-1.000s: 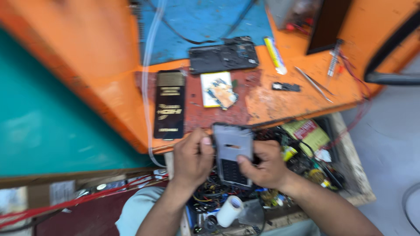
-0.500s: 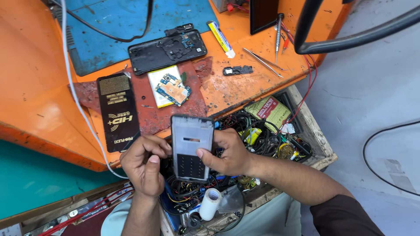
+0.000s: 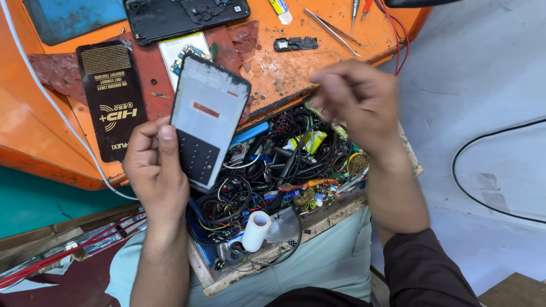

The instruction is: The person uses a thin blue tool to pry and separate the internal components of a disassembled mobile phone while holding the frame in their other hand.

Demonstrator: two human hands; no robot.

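My left hand (image 3: 154,170) grips a phone frame (image 3: 207,120) by its lower end, thumb pressed on its face, holding it tilted above an open wooden drawer (image 3: 273,257) stuffed with tangled cables. My right hand (image 3: 357,102) hovers blurred over the drawer's far side, apart from the frame; I cannot tell whether its curled fingers pinch anything. On the orange workbench (image 3: 284,68) lie a black packet (image 3: 112,96), a dismantled phone (image 3: 185,16) and tweezers (image 3: 331,31).
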